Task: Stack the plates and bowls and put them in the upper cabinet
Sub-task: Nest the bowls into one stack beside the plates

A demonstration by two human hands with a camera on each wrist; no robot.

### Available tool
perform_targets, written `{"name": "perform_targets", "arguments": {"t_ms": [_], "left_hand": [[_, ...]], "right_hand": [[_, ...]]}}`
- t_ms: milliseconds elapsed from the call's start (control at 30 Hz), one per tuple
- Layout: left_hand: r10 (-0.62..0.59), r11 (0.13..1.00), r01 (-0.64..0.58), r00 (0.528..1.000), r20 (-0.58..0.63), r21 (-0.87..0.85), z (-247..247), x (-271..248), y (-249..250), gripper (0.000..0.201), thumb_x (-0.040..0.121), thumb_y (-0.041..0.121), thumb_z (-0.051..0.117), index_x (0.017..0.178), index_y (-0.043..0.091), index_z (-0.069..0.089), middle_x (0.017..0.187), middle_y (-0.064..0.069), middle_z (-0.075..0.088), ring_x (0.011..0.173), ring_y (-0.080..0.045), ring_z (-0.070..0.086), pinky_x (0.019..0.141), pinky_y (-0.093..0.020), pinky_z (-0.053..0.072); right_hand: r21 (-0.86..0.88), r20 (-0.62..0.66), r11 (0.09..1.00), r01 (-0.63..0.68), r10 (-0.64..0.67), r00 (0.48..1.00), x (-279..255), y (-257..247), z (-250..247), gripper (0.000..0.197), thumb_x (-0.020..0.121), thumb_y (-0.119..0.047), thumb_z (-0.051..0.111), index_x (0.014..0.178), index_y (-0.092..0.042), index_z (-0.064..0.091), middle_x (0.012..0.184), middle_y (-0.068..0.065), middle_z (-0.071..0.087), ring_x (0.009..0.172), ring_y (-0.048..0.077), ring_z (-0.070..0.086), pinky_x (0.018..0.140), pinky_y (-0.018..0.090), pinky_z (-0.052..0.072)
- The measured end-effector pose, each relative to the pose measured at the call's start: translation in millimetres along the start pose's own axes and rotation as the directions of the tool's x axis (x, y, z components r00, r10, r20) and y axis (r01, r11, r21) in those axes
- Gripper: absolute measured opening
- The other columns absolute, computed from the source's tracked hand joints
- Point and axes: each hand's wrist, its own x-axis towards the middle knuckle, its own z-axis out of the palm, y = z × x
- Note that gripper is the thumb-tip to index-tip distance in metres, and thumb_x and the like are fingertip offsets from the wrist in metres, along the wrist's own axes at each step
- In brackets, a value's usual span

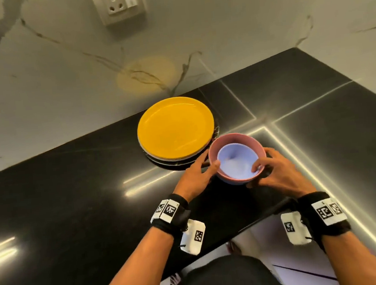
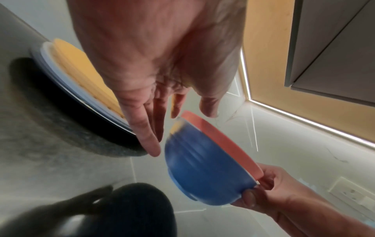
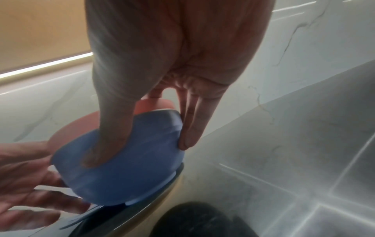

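Two nested bowls [image 1: 236,158], a pale blue one inside a pink one, hang just above the black counter at the front right edge of the plate stack. From the wrist views their underside [image 2: 205,173] [image 3: 125,168] looks blue with a pink rim, tilted and blurred. My right hand [image 1: 261,169] [image 3: 140,150] pinches the rim, thumb inside and fingers underneath. My left hand [image 1: 207,163] [image 2: 180,133] lies along the left side with straight fingers, thumb by the rim. A yellow plate [image 1: 174,130] [image 2: 81,75] tops a stack of paler plates.
The black counter [image 1: 73,199] meets a marble wall with a socket [image 1: 121,4] above the plates. Its front edge runs just below my wrists. The upper cabinet's doors [image 2: 328,52] and a light strip show overhead in the left wrist view.
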Motion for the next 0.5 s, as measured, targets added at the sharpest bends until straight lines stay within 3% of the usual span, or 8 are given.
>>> {"name": "perform_targets", "arguments": {"t_ms": [100,200,333,500], "left_hand": [[-0.039,0.999,0.038,0.997,-0.064,-0.019,19,13,11,0.063,0.09,0.056,0.054,0.146,0.034,0.038,0.137,0.004,0.054,0.12,-0.015,0.055,0.103,-0.04,0.047],[-0.054,0.996,0.045,0.991,-0.123,-0.075,27,18,13,0.052,0.091,0.045,0.059,0.14,0.029,0.047,0.129,0.004,0.057,0.113,-0.014,0.058,0.098,-0.036,0.05],[-0.071,0.996,0.062,0.986,-0.15,-0.063,27,17,6,0.039,0.091,0.037,0.062,0.129,0.029,0.056,0.122,0.004,0.06,0.109,-0.015,0.059,0.091,-0.031,0.05],[-0.105,0.993,0.094,0.975,-0.195,-0.066,32,7,2,0.032,0.091,0.035,0.062,0.123,0.031,0.059,0.118,0.005,0.06,0.106,-0.013,0.059,0.088,-0.03,0.05]], "right_hand": [[0.02,-0.088,1.0,-0.007,0.008,0.996,5,27,-27,0.041,0.048,-0.04,0.09,0.082,-0.031,0.067,0.117,-0.008,0.05,0.094,0.013,0.061,0.087,0.032,0.051],[0.014,-0.173,0.999,-0.049,0.05,0.984,16,50,-48,0.041,0.051,-0.032,0.093,0.083,-0.026,0.068,0.118,-0.003,0.051,0.097,0.019,0.06,0.091,0.041,0.052],[-0.04,-0.191,0.996,-0.074,0.065,0.979,34,71,-59,0.046,0.053,-0.046,0.088,0.09,-0.03,0.065,0.121,0.002,0.051,0.103,0.023,0.057,0.092,0.045,0.051],[-0.052,-0.191,0.997,-0.065,0.054,0.98,48,84,-56,0.047,0.06,-0.04,0.089,0.098,-0.025,0.066,0.125,0.004,0.048,0.105,0.023,0.056,0.092,0.039,0.051]]}}
